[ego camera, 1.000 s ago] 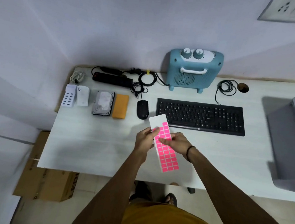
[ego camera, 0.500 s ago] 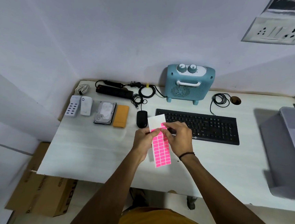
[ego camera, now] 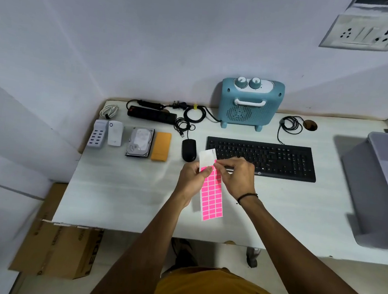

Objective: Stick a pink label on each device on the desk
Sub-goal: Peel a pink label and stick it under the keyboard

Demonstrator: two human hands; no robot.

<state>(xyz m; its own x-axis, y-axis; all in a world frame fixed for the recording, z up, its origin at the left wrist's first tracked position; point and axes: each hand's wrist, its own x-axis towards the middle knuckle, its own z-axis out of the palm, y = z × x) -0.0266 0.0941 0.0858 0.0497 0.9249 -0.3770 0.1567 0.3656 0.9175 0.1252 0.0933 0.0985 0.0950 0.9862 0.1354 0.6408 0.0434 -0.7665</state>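
Our left hand [ego camera: 194, 175] grips the label sheet [ego camera: 211, 195] above the desk [ego camera: 118, 192]. Our right hand [ego camera: 237, 176] pinches a pink label at its top, near the keyboard [ego camera: 281, 158].

We see a sheet of pink labels [ego camera: 211, 195] held upright above the desk, its top rows already bare white. Devices lie in a row: mouse [ego camera: 188, 150], keyboard [ego camera: 261, 158], hard drive [ego camera: 140, 142].

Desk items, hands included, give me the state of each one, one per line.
label sheet: held above desk, top rows already peeled bare
left hand: pinches sheet's left edge
right hand: picks at a label near the top
mouse: no label visible
keyboard: no label visible
hard drive: no pink label
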